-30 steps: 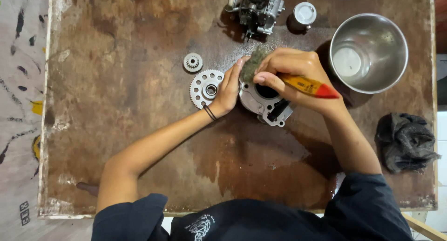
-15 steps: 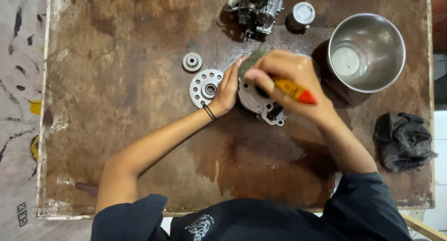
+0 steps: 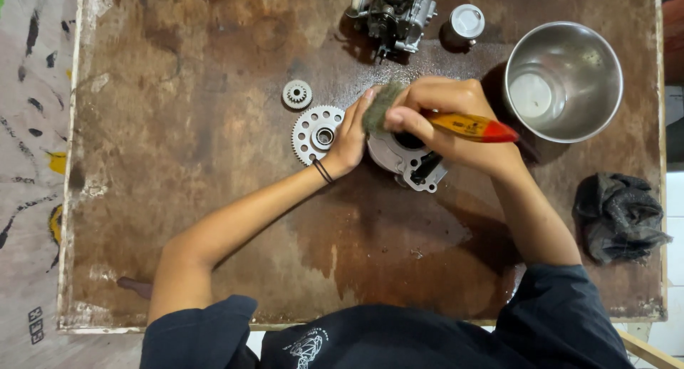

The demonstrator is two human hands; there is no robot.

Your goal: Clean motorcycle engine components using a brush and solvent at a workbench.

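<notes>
Overhead, a worn brown table (image 3: 214, 219) fills almost the whole frame, its top stained, scuffed and darkened by wet patches that spread from the centre toward the lower middle. Down the left edge of the frame runs a strip of pale floor covering (image 3: 32, 127) marked with black and yellow blotches, and along the right edge a sliver of light tiled floor shows. At the upper right of the table stands a shiny steel bowl (image 3: 602, 84), round and deep. Below it, at the right edge, lies a crumpled dark grey rag (image 3: 618, 216). At the top centre sits a dark metal engine assembly (image 3: 395, 9), partly cut off by the frame, with a small round white-capped part (image 3: 465, 20) just beside it on the right. In the centre of the frame rests a grey cast metal housing (image 3: 410, 162), flat on the table and largely covered by the hands. The right hand (image 3: 445, 116) is over it, fingers closed tight around a paintbrush (image 3: 470, 127) with an orange and red handle, whose grey bristles point left and meet the housing's upper left rim. The left hand (image 3: 350, 137), a thin black band at its wrist, lies against the housing's left side, fingers together and pressed to it. Just left of that hand lies a large toothed gear (image 3: 311, 130) with a ring of holes, and a small gear (image 3: 297, 94) sits near it, up and to the left.
</notes>
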